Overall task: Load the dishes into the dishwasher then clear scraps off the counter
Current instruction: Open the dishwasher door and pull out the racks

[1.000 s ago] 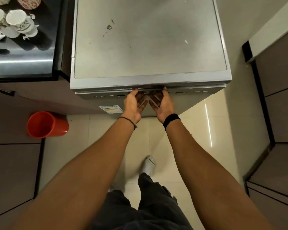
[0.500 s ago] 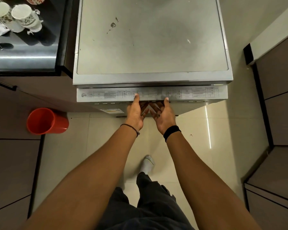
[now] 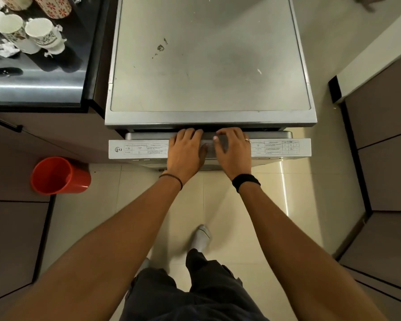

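At the middle of the frame, door: the dishwasher door point(image 3: 276, 148) stands ajar, its top edge tipped just clear of the dishwasher top point(image 3: 208, 66), with a dark gap between them
Left grip: the left grip point(image 3: 185, 150) is curled over the door's top edge, fingers hooked into the gap, thumb on the front strip
Right grip: the right grip point(image 3: 233, 151) is clamped on the same edge just beside the left, fingers over the top
Step in hand: most likely opening the door so loading can begin
Doing it well: keep both grips near the middle so the door drops level, lower it slowly rather than letting it fall, and step the feet back, since the white sock point(image 3: 202, 237) stands under the door's likely path
Dishes: the mugs point(image 3: 39, 31) stand in the upper left of the frame on the dark counter point(image 3: 33, 89), well apart from the door
Scraps: crumpled paper scraps point(image 3: 7, 48) lie among the mugs
Floor: a red bin point(image 3: 58, 176) sits at the left, near the dishwasher's lower corner
Hidden: racks and interior are not visible; fingertips vanish into the gap; the printing on the door strip is too small to read; the counter is cut off at the left and top edges
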